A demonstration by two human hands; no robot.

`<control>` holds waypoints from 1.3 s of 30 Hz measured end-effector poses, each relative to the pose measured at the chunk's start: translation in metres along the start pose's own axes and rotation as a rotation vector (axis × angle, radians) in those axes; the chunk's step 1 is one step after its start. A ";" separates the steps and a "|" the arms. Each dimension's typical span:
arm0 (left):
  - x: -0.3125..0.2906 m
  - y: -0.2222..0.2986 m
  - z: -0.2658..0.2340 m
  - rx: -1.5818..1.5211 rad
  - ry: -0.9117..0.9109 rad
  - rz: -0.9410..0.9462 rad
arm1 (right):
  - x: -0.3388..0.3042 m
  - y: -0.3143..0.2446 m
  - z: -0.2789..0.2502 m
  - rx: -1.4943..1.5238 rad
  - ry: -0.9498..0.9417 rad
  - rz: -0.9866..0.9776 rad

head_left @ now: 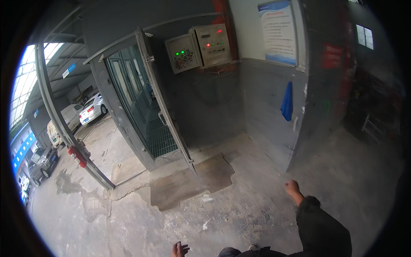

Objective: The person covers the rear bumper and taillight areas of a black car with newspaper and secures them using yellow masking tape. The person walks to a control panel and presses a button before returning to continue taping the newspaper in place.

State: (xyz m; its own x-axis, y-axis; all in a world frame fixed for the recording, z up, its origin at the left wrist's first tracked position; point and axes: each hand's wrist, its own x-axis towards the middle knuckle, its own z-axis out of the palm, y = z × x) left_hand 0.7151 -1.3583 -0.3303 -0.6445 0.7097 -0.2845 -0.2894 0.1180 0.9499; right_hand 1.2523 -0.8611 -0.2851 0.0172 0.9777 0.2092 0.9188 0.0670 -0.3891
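Observation:
My right hand (293,187) is out ahead at the end of a dark-sleeved arm, over the concrete floor and nearest to the lower corner of a grey wall panel (267,109). Its fingers look curled in, and nothing shows in them. Low in the view, my left hand (180,249) hangs with its fingers loosely bent and apart, holding nothing. Farther off, a grey door (165,100) stands ajar before a booth with a grated floor (162,138). A blue cloth (287,102) hangs on the wall panel.
Two control boxes (212,45) with lit lamps are mounted beside the door. A brown mat (192,182) lies on the floor below it. To the left, a red fire extinguisher (77,157) is by a metal post (64,122); a white car (93,108) is parked beyond.

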 end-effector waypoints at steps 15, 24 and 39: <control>0.362 0.068 0.137 -0.119 0.717 -0.235 | 0.678 -0.714 0.066 0.725 0.154 -0.569; 0.546 0.130 0.260 -0.228 0.859 -0.187 | 0.960 -0.939 0.066 0.735 0.245 -0.563; 0.724 0.243 0.432 -0.159 1.016 -0.171 | 1.137 -1.077 0.087 0.993 0.193 -0.346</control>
State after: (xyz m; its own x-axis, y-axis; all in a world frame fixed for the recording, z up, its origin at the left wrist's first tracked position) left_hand 0.4839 -0.5154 -0.2499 -0.8568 -0.2359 -0.4585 -0.4752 0.0163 0.8797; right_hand 0.2480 0.1953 0.2932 -0.0412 0.8322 0.5529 0.1545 0.5520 -0.8194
